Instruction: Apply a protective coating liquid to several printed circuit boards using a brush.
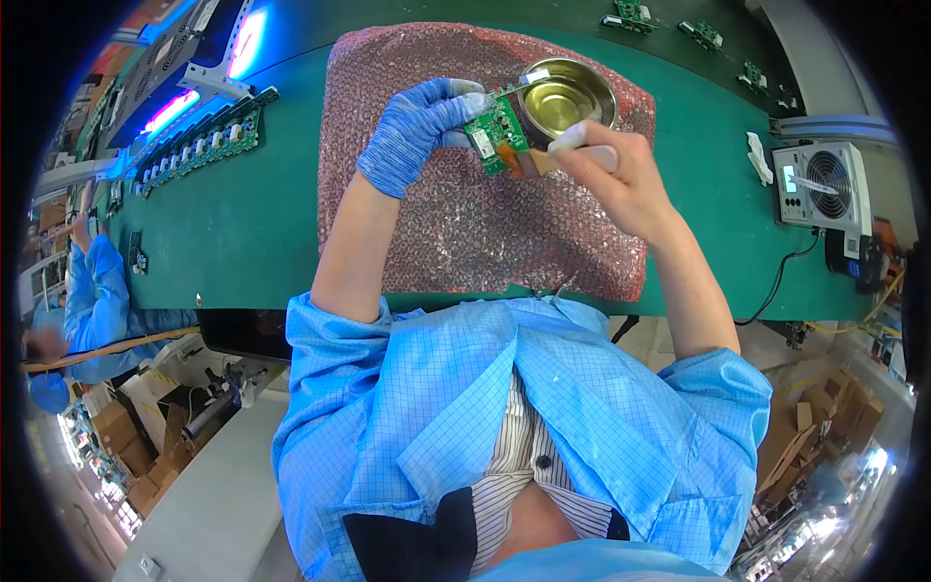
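Note:
My left hand (412, 131), in a blue glove with pale fingertips, grips a green circuit board (497, 131) by its left edge and holds it over the bubble wrap. In my right hand (618, 170), which wears white finger covers, is a flat brush (541, 163) with a wooden handle. Its brown bristles touch the lower part of the board, as far as I can see. Just behind the board stands a round metal bowl (609, 92) with yellowish clear liquid in it.
Pinkish bubble wrap (465, 242) covers the middle of the green table (233, 218). A row of boards (208, 141) stands at left beneath a glowing lamp fixture (170, 112). At right sits a white fan unit (824, 184) with a cable. Several small boards (700, 36) lie far right. Another person (97, 291) works at left.

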A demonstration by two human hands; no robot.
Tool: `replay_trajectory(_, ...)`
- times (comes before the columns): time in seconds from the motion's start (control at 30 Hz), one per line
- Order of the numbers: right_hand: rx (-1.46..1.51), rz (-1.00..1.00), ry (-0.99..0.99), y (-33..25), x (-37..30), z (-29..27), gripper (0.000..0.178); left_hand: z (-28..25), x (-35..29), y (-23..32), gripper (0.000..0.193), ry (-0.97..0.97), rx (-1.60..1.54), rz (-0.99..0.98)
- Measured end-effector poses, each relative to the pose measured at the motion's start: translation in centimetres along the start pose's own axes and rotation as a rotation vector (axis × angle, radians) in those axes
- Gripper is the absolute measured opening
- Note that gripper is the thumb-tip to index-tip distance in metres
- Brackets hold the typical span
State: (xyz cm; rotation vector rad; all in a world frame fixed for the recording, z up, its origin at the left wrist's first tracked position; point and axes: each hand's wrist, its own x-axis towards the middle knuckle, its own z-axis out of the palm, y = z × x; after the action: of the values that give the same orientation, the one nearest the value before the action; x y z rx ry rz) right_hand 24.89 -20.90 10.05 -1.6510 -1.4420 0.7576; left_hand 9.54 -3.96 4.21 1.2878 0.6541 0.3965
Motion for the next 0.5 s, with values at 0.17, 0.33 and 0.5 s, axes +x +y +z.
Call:
replay_trajectory(0.17, 0.159, -0.05, 0.173, -0.1, 1.1, 0.3, 0.017, 0.4, 0.1, 0.4, 0.033, -0.069, -0.036, -0.021)
replay_trajectory(0.33, 0.001, -0.051, 0.008, 0.6, 1.0, 0.2, 0.017, -0.2, 0.2, 0.2, 0.034, -0.051, -0.043, -0.006)
replay_trajectory(0.5, 0.074, 0.004, -0.017, 1.0, -0.2, -0.8, 0.016, -0.2, -0.4, -0.1, 0.028, -0.011, -0.073, -0.018)
